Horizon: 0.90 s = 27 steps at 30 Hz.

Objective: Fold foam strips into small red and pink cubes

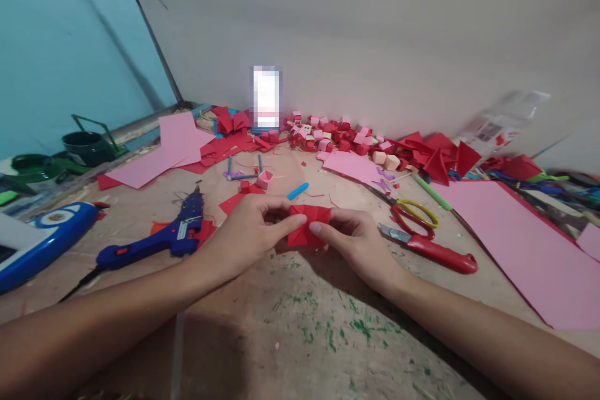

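Note:
A folded piece of red paper (307, 224) is held between both hands just above the wooden table (300, 325). My left hand (253, 228) pinches its left side with thumb and fingers closed. My right hand (354, 240) pinches its right side, fingers closed on it. Both forearms reach in from the bottom corners.
A blue glue gun (154, 240) lies left of my hands. A red utility knife (434, 250) and red-and-yellow scissors (412, 212) lie to the right. Pink paper sheets (525, 244) lie right and back left (159, 150). Several small red and pink folded cubes (337, 137) pile along the wall.

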### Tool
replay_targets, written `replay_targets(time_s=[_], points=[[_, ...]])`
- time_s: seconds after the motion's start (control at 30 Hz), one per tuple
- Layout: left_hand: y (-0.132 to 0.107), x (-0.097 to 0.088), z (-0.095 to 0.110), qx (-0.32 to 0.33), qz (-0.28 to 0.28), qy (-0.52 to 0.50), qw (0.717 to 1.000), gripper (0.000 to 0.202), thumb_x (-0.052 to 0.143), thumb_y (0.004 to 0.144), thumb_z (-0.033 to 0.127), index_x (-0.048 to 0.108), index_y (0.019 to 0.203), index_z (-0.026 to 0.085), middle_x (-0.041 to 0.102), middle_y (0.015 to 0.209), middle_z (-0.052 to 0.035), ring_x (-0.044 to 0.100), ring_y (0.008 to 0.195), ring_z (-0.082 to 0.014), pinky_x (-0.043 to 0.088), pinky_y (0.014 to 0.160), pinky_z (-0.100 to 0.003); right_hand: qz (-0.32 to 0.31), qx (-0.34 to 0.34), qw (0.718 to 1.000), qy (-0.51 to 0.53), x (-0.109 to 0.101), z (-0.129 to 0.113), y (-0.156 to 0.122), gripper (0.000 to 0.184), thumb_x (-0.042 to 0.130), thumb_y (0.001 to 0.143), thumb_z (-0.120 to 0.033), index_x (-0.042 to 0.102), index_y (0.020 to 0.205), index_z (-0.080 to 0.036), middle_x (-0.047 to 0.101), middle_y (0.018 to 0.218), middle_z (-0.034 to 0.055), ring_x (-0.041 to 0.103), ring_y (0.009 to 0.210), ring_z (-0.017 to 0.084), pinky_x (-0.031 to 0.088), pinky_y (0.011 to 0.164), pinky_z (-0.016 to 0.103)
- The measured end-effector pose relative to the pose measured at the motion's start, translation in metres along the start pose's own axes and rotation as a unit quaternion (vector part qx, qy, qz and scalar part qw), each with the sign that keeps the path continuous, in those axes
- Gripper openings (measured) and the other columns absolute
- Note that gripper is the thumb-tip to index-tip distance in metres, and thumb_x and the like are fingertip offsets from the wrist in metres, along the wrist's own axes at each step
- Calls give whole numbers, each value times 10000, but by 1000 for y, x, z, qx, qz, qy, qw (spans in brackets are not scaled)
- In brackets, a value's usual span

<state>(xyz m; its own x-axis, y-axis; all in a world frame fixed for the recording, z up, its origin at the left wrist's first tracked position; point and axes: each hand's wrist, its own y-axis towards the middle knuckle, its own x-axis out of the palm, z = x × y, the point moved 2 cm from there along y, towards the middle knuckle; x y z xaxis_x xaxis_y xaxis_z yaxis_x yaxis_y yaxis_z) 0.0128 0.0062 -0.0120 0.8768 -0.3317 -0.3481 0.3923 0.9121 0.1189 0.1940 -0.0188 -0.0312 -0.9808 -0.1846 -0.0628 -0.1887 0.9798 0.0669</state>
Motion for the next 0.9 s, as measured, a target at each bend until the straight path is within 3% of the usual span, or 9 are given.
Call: replay_targets(time_s=[0.03, 0.13, 0.23, 0.3, 0.47, 0.57, 0.67, 0.8, 0.9], points=[[0, 0, 0, 8, 11, 4, 1000, 160, 706, 882, 319, 764, 958, 191, 729, 832, -7, 646, 714, -147, 523, 629, -243, 7, 4, 1000, 8, 0, 1, 0, 223, 757, 833, -378, 775, 771, -165, 732, 701, 22, 606, 608, 134, 475, 579, 249], [-4, -2, 2, 35, 54, 30, 997, 428, 744, 856, 282, 661, 1276, 252, 720, 1123, -30, 670, 831, -161, 578, 708, -273, 13, 18, 999, 41, -1, 3, 1, 268, 764, 828, -421, 762, 749, -165, 714, 642, 19, 624, 574, 144, 497, 560, 258], [-8, -3, 9, 98, 43, 79, 991, 278, 678, 894, 215, 689, 1170, 250, 639, 1286, -45, 675, 959, -175, 595, 753, -276, 8, 27, 997, 77, 0, 3, 1, 256, 788, 816, -418, 760, 736, -176, 721, 626, 19, 659, 564, 159, 549, 585, 280], [-11, -4, 13, 151, 20, 122, 981, 189, 603, 929, 171, 731, 1049, 242, 580, 1369, -52, 657, 1088, -199, 595, 865, -310, 11, 32, 994, 108, 0, 2, 1, 236, 803, 811, -408, 771, 752, -181, 727, 632, 20, 678, 563, 168, 580, 610, 302], [-13, -6, 13, 248, -33, 208, 946, 392, 548, 865, 37, 742, 1117, 265, 409, 1574, -70, 466, 1406, -276, 475, 1119, -427, 11, 43, 989, 143, 0, 2, 2, 248, 816, 825, -401, 796, 861, -157, 732, 627, 31, 698, 547, 175, 593, 618, 313], [-11, -7, 9, 245, -41, 222, 943, 298, 578, 913, 96, 764, 1076, 263, 398, 1598, -66, 437, 1438, -290, 466, 1129, -431, 1, 42, 985, 166, -1, 5, 3, 241, 817, 837, -384, 789, 859, -146, 724, 607, 27, 692, 532, 167, 580, 605, 300], [-9, -7, 8, 228, -46, 214, 949, 179, 627, 967, 232, 804, 961, 260, 485, 1549, -59, 507, 1377, -283, 445, 1143, -439, -1, 43, 982, 184, -2, 7, 3, 232, 829, 831, -370, 788, 859, -143, 728, 613, 29, 688, 524, 160, 575, 592, 288], [-5, -9, 8, 147, -18, 151, 977, 152, 691, 937, 287, 836, 893, 278, 618, 1419, -44, 614, 1238, -250, 453, 1125, -437, 0, 51, 984, 170, -2, 8, 2, 255, 836, 830, -384, 789, 866, -136, 735, 627, 38, 697, 524, 165, 592, 591, 297], [-1, -9, 6, 96, 16, 91, 991, 95, 757, 873, 304, 843, 852, 272, 673, 1363, -47, 619, 1244, -270, 462, 1106, -432, -2, 45, 985, 164, -1, 6, 1, 264, 836, 829, -392, 780, 815, -134, 732, 616, 37, 688, 516, 159, 608, 600, 308]])
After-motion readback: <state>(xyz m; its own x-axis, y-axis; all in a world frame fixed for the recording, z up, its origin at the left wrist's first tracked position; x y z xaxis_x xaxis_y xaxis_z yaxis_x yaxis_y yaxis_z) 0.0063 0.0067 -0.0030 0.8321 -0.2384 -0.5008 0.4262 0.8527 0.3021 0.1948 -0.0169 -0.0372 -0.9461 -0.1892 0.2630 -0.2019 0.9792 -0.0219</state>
